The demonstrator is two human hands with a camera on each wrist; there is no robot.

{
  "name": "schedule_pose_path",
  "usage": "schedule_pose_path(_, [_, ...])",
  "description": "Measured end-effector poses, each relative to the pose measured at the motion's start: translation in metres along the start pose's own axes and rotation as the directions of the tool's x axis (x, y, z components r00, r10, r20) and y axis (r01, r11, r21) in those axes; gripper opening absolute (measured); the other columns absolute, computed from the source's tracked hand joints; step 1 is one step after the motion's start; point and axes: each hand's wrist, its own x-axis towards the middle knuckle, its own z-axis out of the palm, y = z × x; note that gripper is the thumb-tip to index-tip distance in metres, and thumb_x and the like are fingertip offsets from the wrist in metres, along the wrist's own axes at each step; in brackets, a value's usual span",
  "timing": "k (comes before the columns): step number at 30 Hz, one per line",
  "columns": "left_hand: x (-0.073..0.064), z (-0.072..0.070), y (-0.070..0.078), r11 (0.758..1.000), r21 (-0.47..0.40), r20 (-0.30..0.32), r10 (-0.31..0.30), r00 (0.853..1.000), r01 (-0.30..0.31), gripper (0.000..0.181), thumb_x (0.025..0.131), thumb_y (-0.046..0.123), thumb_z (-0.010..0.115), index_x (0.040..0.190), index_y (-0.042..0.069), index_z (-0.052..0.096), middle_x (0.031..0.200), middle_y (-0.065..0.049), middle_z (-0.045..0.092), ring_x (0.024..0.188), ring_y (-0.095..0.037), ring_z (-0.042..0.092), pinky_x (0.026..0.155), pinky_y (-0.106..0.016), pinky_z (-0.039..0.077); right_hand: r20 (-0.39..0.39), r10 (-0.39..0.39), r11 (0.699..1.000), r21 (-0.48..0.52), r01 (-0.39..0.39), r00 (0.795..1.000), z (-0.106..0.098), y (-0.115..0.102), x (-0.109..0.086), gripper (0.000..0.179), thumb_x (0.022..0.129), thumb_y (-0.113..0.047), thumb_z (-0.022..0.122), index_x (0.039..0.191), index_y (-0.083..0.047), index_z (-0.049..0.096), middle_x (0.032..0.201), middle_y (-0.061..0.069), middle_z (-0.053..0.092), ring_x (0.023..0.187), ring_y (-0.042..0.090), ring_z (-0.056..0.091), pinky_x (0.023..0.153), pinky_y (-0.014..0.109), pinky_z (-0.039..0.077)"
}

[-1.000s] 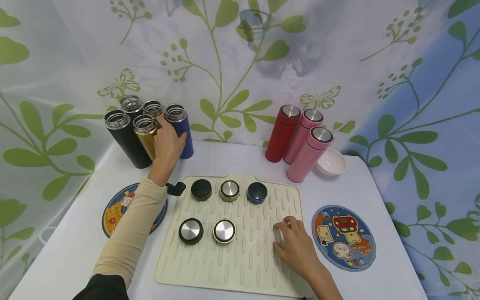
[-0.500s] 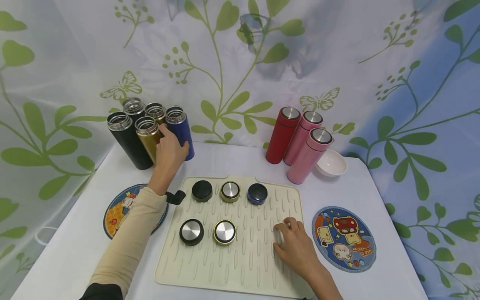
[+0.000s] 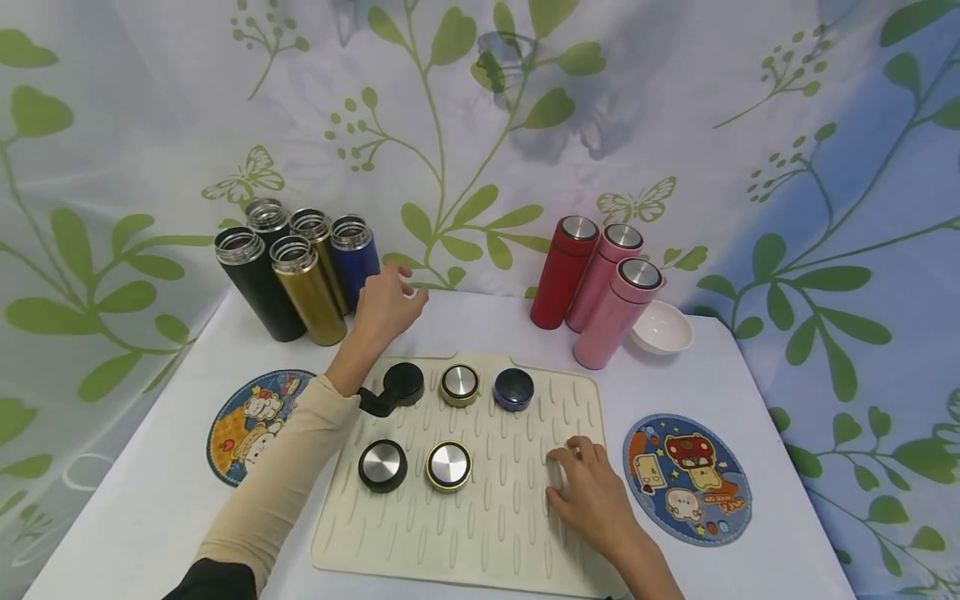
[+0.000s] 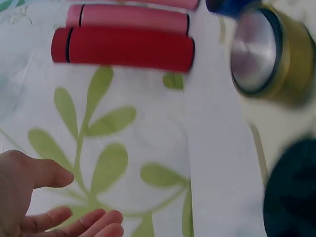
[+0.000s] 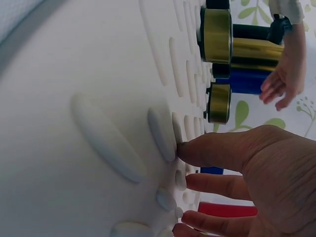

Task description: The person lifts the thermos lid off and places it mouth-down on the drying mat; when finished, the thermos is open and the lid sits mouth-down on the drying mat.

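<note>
My left hand (image 3: 390, 304) is in the air just right of the blue bottle (image 3: 356, 258), fingers loosely bent and holding nothing. Beside that bottle stand two gold bottles (image 3: 309, 292) and two black bottles (image 3: 260, 283), all without lids. In the left wrist view the left hand's thumb and fingers (image 4: 52, 173) are spread apart. My right hand (image 3: 588, 500) rests with its fingertips on the cream ridged mat (image 3: 480, 533), nothing in its grasp. On the mat sit two black lids (image 3: 382, 465), two gold lids (image 3: 449, 465) and a blue lid (image 3: 513, 389).
At the back right a red bottle (image 3: 564, 275) and two pink bottles (image 3: 617, 317) stand with lids on. A white bowl (image 3: 663, 327) is beside them. Round patterned coasters lie left (image 3: 232, 437) and right (image 3: 687, 479) of the mat. A printed curtain (image 3: 465, 125) hangs behind.
My left hand has left the gap between the gold and blue bottles and moved right, away from them. The right hand has stayed on the mat.
</note>
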Motion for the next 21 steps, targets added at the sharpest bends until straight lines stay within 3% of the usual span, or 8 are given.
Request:
schedule_pose_path(5, [0.008,0.024,0.021,0.989,-0.116,0.067,0.101,0.993,-0.093,0.034,0.091,0.022,0.069,0.117,0.002,0.06,0.101,-0.016,0.072,0.093,-0.03,0.069,0.081,-0.046,0.053,-0.007,0.002,1.0,0.005,-0.002,1.0,0.0,0.001,-0.002,0.042,0.069,-0.017,0.087,0.108,-0.011,0.073,0.116,0.014,0.058,0.104,0.033,0.055,0.067,0.044,0.054])
schedule_pose_path(10, [0.014,0.053,0.032,0.953,-0.263,0.139,0.195,0.971,-0.153,0.034,0.091,0.018,0.07,0.119,0.001,0.06,0.108,-0.018,0.069,0.103,-0.031,0.067,0.089,-0.041,0.052,0.003,0.013,1.0,0.011,-0.013,1.0,-0.001,0.001,-0.002,0.042,0.069,-0.017,0.087,0.108,-0.01,0.072,0.116,0.015,0.057,0.104,0.034,0.055,0.067,0.044,0.054])
schedule_pose_path(14, [0.019,0.071,0.044,0.943,-0.291,0.183,0.219,0.958,-0.16,0.04,0.091,0.019,0.071,0.124,0.002,0.058,0.117,-0.018,0.067,0.111,-0.03,0.064,0.094,-0.039,0.05,-0.001,0.003,1.0,0.014,-0.003,1.0,0.0,0.001,-0.003,0.042,0.069,-0.016,0.087,0.108,-0.01,0.073,0.115,0.014,0.057,0.103,0.033,0.055,0.066,0.043,0.054])
schedule_pose_path(21, [0.034,0.099,0.076,0.945,-0.261,0.215,0.257,0.942,-0.198,0.053,0.09,0.02,0.072,0.135,0.002,0.051,0.124,-0.018,0.064,0.116,-0.029,0.06,0.094,-0.04,0.049,-0.036,-0.006,1.0,0.018,0.006,0.999,0.001,0.001,-0.003,0.042,0.068,-0.015,0.088,0.106,-0.009,0.073,0.113,0.014,0.058,0.102,0.033,0.055,0.065,0.042,0.053])
